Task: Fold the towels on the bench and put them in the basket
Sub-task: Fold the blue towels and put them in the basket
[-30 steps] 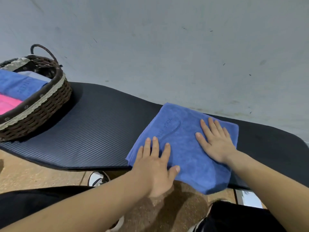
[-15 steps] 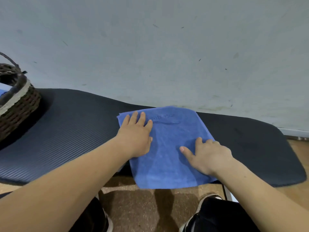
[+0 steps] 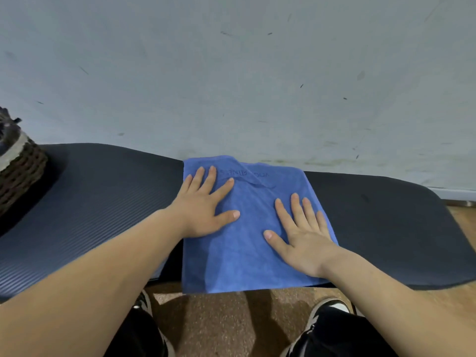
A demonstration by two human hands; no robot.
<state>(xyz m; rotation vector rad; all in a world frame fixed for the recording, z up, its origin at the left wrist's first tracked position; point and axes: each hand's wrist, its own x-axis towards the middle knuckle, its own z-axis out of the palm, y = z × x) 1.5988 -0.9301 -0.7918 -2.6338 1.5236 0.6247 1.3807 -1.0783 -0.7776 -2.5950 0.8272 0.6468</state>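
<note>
A blue towel (image 3: 247, 258) lies folded flat across the black padded bench (image 3: 103, 202), its near edge hanging over the bench's front. My left hand (image 3: 203, 207) rests palm down on the towel's left part, fingers spread. My right hand (image 3: 301, 235) lies flat on the towel's right part, fingers spread too. Neither hand grips the cloth. Faint embossed lettering shows near the towel's far edge. The woven basket (image 3: 18, 171) stands at the bench's far left, mostly cut off by the frame.
A pale grey wall (image 3: 231, 73) rises directly behind the bench. Bare bench surface stretches on both sides of the towel. My shoes (image 3: 327, 313) and dark trousers are on the brown floor below the bench's front edge.
My view has swung right, so the basket slid nearly out of frame. Both hands have slid across the towel and now lie spread flat on it, the right one with fingers stretched out.
</note>
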